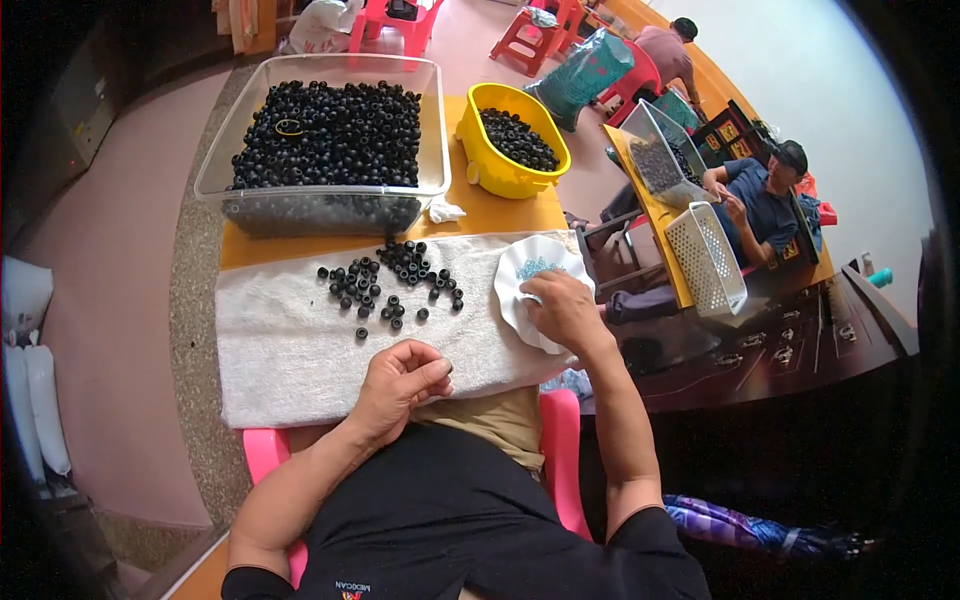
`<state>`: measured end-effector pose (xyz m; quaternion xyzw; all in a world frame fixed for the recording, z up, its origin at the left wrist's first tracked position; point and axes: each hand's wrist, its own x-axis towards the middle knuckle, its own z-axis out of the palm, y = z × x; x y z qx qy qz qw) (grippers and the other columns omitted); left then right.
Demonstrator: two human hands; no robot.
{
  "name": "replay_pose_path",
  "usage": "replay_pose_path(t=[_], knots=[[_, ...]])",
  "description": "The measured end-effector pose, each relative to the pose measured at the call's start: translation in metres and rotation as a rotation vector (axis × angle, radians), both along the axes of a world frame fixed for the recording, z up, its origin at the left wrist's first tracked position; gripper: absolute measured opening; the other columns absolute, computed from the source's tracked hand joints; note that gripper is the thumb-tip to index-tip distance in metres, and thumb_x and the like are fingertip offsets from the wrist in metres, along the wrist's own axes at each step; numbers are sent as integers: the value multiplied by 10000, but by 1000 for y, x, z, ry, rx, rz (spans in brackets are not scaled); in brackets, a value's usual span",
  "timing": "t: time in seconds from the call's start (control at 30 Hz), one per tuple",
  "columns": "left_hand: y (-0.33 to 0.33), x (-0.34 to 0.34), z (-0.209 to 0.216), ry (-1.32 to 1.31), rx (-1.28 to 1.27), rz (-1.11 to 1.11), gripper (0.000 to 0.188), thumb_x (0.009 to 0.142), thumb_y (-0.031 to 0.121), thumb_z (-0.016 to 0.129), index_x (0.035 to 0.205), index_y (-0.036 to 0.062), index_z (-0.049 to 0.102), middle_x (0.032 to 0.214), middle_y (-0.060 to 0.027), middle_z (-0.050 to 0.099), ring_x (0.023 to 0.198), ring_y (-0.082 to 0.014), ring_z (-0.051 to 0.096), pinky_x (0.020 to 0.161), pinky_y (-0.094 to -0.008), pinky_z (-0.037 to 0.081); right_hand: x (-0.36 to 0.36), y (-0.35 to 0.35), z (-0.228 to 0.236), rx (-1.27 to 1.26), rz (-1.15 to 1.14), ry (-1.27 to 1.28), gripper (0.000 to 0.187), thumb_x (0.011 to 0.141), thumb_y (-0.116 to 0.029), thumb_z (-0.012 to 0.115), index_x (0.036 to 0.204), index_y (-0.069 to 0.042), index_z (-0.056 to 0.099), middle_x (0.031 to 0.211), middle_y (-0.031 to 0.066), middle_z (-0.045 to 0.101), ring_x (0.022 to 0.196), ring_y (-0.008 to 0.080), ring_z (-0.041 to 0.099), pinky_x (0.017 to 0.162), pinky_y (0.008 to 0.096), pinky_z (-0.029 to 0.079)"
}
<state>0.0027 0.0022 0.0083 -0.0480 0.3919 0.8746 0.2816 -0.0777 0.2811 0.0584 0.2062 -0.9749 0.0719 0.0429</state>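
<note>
My left hand (405, 382) is held above the front of a white towel (290, 340), thumb and forefinger pinched together. A small dark bit shows at those fingertips, apparently one of the black pieces; most of it is hidden. My right hand (562, 312) reaches into a white wavy-rimmed dish (512, 312) holding small pale-blue translucent pieces (538, 267). Its fingers are drawn together at the pieces, and what they grip is hidden. Round black hollow pieces (362, 283) lie loose on the towel, ahead of my left hand.
Behind the towel stand a large clear bin (437, 130) heaped with black pieces and a yellow tub (478, 150) of similar ones. A crumpled white tissue (446, 210) lies between. At right, a co-worker (758, 200) sits behind a table with a white perforated basket (712, 262).
</note>
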Motion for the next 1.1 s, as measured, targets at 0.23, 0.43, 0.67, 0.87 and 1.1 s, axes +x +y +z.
replay_pose_path(t=[0.23,0.43,0.67,0.87,1.1], knots=[[2,1,-2,19,-14,22,130,901,118,684,959,55,586,820,-60,656,745,-148,657,670,-250,535,3,-2,3,75,-94,-68,169,809,-160,653,932,-65,721,923,118,674,954,322,630,847,433,489],[2,1,-2,9,-8,19,129,905,118,683,960,51,586,828,-59,656,748,-151,659,688,-262,547,-3,-2,-2,34,-81,-61,155,804,-137,644,913,-58,722,886,142,671,919,338,635,835,436,488],[1,2,-3,16,-6,19,125,906,110,682,958,48,587,845,-50,649,769,-138,648,726,-283,564,-4,-3,-1,-40,-54,-53,164,789,-119,655,914,-35,717,867,156,673,869,347,650,805,427,507],[1,1,-3,10,-3,20,122,905,104,682,957,47,588,850,-49,648,771,-136,645,742,-293,569,-6,-2,-1,-79,-10,-61,146,798,-92,645,902,-18,715,867,171,680,857,351,659,808,425,510],[2,1,-5,14,-1,20,124,906,107,682,959,45,589,839,-52,651,763,-137,648,736,-290,570,-5,-1,-3,-66,-19,-95,141,817,-101,642,900,-11,712,873,171,680,867,352,654,808,426,507]])
